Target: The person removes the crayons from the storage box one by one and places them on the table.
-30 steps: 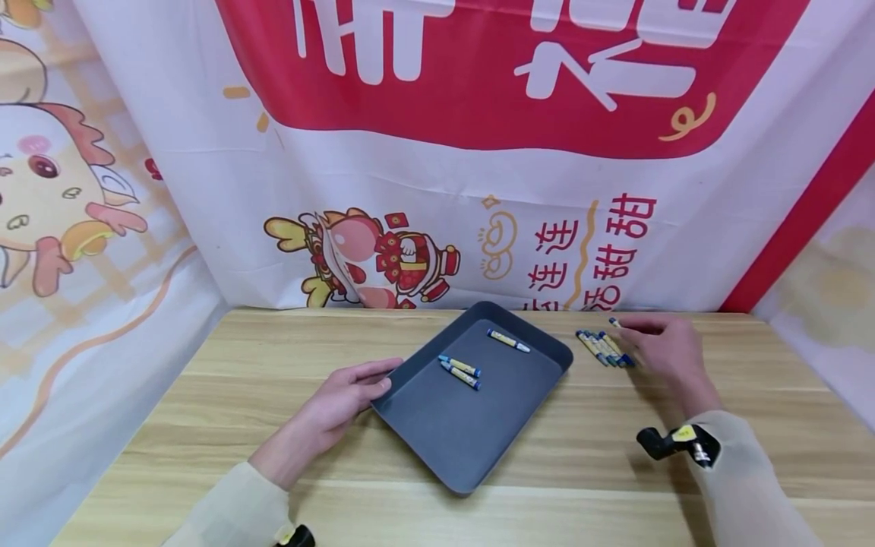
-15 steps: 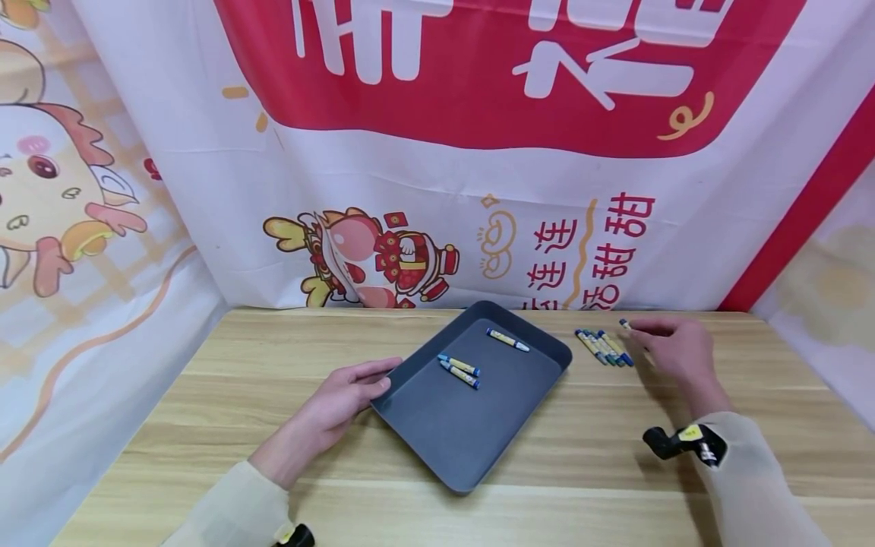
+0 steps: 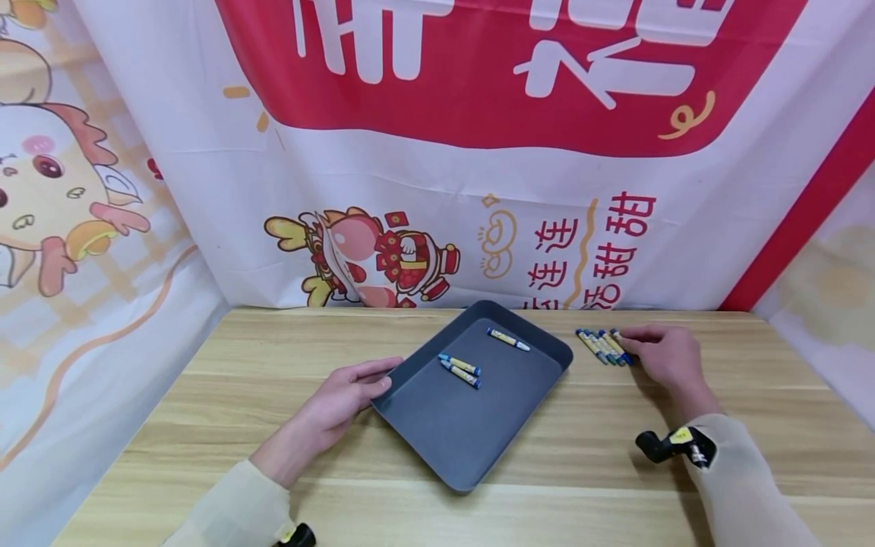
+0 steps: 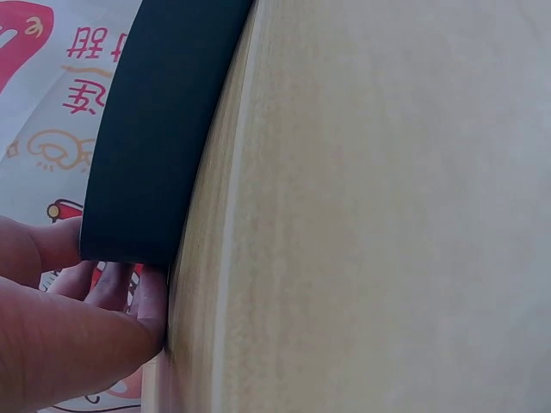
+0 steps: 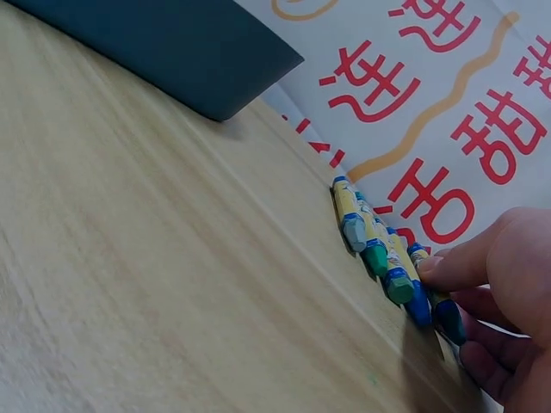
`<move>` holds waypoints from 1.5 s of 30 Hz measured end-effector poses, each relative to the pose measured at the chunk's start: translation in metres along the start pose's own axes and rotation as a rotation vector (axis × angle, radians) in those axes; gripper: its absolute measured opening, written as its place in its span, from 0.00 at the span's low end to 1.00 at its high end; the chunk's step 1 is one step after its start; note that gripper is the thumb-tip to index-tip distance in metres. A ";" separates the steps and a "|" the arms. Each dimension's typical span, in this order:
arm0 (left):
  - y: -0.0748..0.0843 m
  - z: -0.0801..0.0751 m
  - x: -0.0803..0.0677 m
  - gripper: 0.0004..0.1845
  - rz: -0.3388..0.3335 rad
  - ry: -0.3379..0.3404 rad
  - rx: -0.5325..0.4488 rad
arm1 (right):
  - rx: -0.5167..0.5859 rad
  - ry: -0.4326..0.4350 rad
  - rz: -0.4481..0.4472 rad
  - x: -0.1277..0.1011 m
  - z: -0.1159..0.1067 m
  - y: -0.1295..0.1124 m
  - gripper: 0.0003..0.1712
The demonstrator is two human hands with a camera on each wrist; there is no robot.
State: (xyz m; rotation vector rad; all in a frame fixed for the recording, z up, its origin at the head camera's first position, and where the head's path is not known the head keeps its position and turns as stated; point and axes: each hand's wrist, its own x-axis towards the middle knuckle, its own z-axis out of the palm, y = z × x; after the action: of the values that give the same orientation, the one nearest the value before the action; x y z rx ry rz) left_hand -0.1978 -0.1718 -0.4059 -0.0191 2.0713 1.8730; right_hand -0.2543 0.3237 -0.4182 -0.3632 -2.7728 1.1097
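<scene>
Three slim yellow-and-blue crayons sit in the dark grey rectangular tray, left grip pinching its edge. Four more crayons line up on the wood-grain bench; right grip pinches a dark-tipped crayon, partly hidden.

On my feed I see a smooth, matt tray mid-frame, paper-wrapped crayons at right, a smooth wood-grained bench along the bottom and creased cloth across the top.

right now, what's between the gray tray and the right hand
Four wrapped crayons beside the right hand, then bare wooden tabletop up to the gray tray, as the head and right wrist views show.
</scene>
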 end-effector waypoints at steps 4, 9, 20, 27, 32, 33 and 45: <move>-0.001 0.000 0.001 0.24 -0.003 0.002 0.002 | -0.010 -0.002 -0.003 -0.002 0.001 -0.001 0.20; 0.000 0.001 0.002 0.23 -0.006 0.002 0.008 | -0.016 -0.011 0.019 -0.003 0.000 0.000 0.21; 0.002 0.003 0.002 0.23 -0.008 -0.004 0.006 | -0.032 -0.028 0.013 -0.003 -0.003 0.002 0.22; 0.002 0.002 0.002 0.23 -0.006 0.001 0.008 | -0.037 -0.033 0.010 -0.005 -0.004 0.003 0.23; 0.004 0.002 0.000 0.23 -0.004 -0.008 0.006 | -0.036 -0.035 0.005 -0.005 -0.004 0.003 0.24; 0.004 0.002 0.000 0.23 -0.005 -0.008 0.007 | -0.033 -0.039 0.009 -0.005 -0.004 0.003 0.25; 0.002 0.000 0.000 0.23 -0.022 0.013 0.000 | 0.020 -0.128 0.111 -0.005 -0.009 -0.008 0.30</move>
State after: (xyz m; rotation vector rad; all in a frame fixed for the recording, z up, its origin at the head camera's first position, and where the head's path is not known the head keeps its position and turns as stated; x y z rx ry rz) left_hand -0.1982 -0.1712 -0.4038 -0.0543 2.0713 1.8644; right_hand -0.2494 0.3225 -0.4061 -0.4643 -2.8803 1.2260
